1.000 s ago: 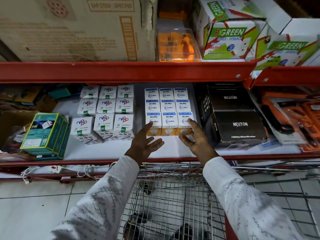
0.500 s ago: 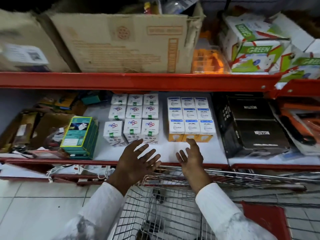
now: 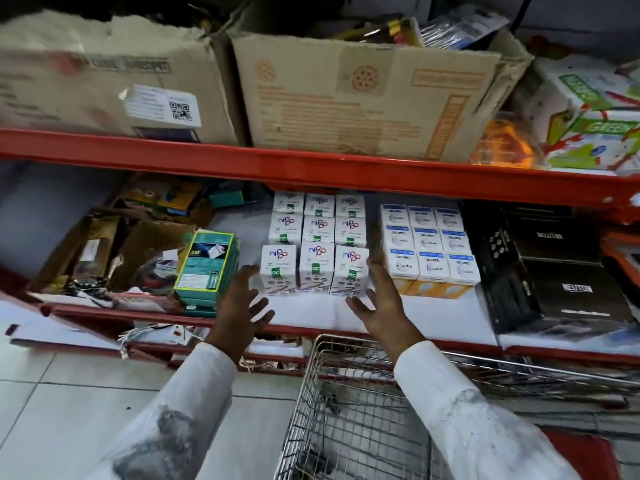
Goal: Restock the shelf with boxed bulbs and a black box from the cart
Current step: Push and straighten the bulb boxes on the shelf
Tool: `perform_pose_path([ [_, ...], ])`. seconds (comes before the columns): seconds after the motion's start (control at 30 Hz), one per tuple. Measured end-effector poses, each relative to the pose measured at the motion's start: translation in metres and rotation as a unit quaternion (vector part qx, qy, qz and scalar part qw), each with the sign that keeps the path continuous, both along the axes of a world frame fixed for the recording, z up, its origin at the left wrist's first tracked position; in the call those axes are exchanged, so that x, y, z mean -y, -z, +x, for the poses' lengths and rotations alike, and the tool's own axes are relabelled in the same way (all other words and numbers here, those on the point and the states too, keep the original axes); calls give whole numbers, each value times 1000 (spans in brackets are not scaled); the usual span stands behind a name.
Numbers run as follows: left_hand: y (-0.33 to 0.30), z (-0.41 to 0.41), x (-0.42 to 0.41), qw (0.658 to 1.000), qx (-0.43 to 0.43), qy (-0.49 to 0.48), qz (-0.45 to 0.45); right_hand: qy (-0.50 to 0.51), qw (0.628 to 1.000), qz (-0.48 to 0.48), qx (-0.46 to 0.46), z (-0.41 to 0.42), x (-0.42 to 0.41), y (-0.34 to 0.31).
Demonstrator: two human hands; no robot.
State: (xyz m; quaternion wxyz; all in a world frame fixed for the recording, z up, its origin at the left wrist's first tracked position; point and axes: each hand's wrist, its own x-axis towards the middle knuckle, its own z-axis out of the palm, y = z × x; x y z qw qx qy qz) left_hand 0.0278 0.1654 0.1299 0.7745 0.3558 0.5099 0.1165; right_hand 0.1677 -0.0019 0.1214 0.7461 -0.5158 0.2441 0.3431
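Observation:
White Nippo bulb boxes [image 3: 316,242] stand in a three-wide block on the white-lined lower shelf [image 3: 311,311]. To their right is a block of blue-topped bulb boxes [image 3: 429,247], then stacked black Neuton boxes [image 3: 568,271]. My left hand [image 3: 242,303] is spread open, fingertips at the left side of the front Nippo row. My right hand [image 3: 381,299] is open too, its fingers against the right side of that row, in the gap beside the blue-topped boxes. Neither hand holds anything. The wire cart [image 3: 349,410] stands below the shelf edge; its contents are hard to make out.
A teal box stack [image 3: 204,268] sits left of the Nippo boxes, with cluttered cardboard and cables [image 3: 104,258] further left. The red upper shelf beam [image 3: 311,164] overhangs, carrying large cartons [image 3: 363,95] and green-white boxes [image 3: 592,123]. Tiled floor [image 3: 69,410] lies at the left.
Both hands left the blue-topped boxes, drew back, then moved left to bracket the front Nippo row. The view shifted left and up.

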Motion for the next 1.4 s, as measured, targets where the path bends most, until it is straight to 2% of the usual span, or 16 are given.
perform_pose_path([
  [0.17,6,8,-5,998,19,9,-62,7,999,-36,-3,-3,-20,8],
  [0.27,19,16,-10,998,56,21,-28,30,999,-36,-3,-2,-25,10],
  [0.33,20,21,-13,999,48,20,-10,40,999,-32,-3,-1,-27,11],
  [0.53,25,33,-21,999,21,-1,-40,57,998,1,12,-1,-27,16],
  [1.4,29,38,-23,997,53,1,-64,59,998,14,14,7,-28,19],
])
